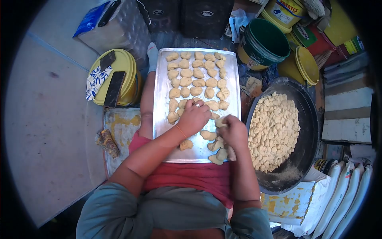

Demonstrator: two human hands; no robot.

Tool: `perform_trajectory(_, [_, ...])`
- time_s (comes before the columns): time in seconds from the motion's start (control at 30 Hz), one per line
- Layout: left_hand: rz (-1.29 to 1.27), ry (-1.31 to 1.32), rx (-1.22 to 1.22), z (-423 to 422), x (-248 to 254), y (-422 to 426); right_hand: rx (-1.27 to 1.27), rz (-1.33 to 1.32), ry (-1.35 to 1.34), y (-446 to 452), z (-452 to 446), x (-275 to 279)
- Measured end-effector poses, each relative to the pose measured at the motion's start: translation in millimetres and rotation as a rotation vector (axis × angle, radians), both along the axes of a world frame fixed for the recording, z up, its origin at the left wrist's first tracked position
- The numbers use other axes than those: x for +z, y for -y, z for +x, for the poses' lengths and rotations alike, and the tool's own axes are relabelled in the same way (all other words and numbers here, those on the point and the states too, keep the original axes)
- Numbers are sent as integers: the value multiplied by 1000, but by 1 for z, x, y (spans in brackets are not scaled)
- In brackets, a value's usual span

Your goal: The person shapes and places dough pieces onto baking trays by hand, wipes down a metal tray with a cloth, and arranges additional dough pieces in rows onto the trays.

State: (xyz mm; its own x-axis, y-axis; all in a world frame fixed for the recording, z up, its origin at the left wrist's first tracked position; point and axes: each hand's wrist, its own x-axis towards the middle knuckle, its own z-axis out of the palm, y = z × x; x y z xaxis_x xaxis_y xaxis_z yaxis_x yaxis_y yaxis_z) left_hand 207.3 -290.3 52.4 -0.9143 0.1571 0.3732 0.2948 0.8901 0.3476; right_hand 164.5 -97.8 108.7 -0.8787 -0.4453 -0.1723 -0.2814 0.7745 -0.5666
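A metal tray [156, 119] lies across my lap, with rows of dough pieces [197, 73] over its upper part. My left hand [193, 118] is over the lower rows, fingers bent down onto the dough there; its fingertips are partly hidden, and so is whatever they hold. At the tray's right side, my right hand [234, 133] has its fingers closed on a dough piece [220, 122]. Loose dough pieces [217, 144] lie below it near the lower right corner, some overlapping. A single piece [186, 144] sits below my left wrist.
A black basin [309, 131] heaped with small dough pieces [274, 127] stands right of the tray. Behind it are a green bucket [264, 44] and a yellow bucket [306, 65]. On the left, a yellow lidded bucket [127, 89] carries a phone-like dark object [114, 89] and a patterned cloth [97, 82].
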Motion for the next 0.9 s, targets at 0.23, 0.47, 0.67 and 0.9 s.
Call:
perform_trajectory(0.23, [-5,114,38,4,6,-5,52,-215,-266,-17,-25,-23])
perform_trajectory(0.47, [152,292,-20,57,32,11,47,-353,-277,-13,-10,-16])
perform_trajectory(0.67, [67,360,-107,114,25,10,485,-32,-26,3,36,-5])
perform_trajectory(0.9, [240,49,184,113,6,44,458,-364,-160,61,36,-31])
